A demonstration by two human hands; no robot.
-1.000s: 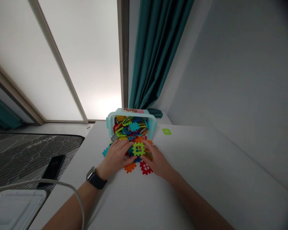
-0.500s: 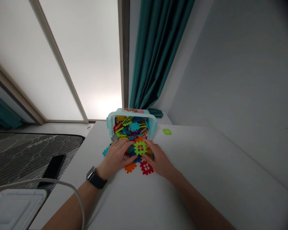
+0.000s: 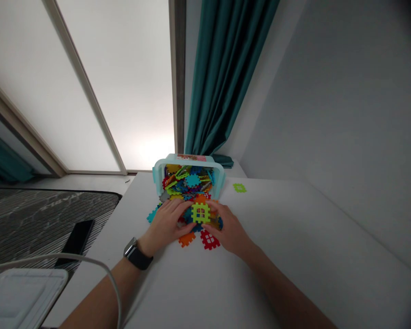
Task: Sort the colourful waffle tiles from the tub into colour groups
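Observation:
Between my two hands is a lime-green square interlocking block (image 3: pixel 200 220) with a window-like cross in its middle. My left hand (image 3: pixel 167 225), wearing a watch (image 3: pixel 137 254) on the wrist, has its thumb and index finger at the block's left corners. My right hand (image 3: pixel 230 229) pinches the right side, index finger at the top and thumb below. Under and around the hands lies a pile of colourful blocks, partly covered by the fingers. A red window block (image 3: pixel 210 240) and an orange block (image 3: pixel 187 239) lie at the pile's near edge.
A light-teal plastic tub (image 3: pixel 220 183) lies tipped toward me, blocks spilling from its mouth. One green block (image 3: pixel 239 188) sits apart on the white table (image 3: pixel 198 292). A white cable (image 3: pixel 102 266) loops above my left forearm. A dark phone-like slab (image 3: pixel 76 237) lies left of the table.
Both hands keep almost the same pose around the green block. The whole view has shifted very slightly; nothing else visibly moved.

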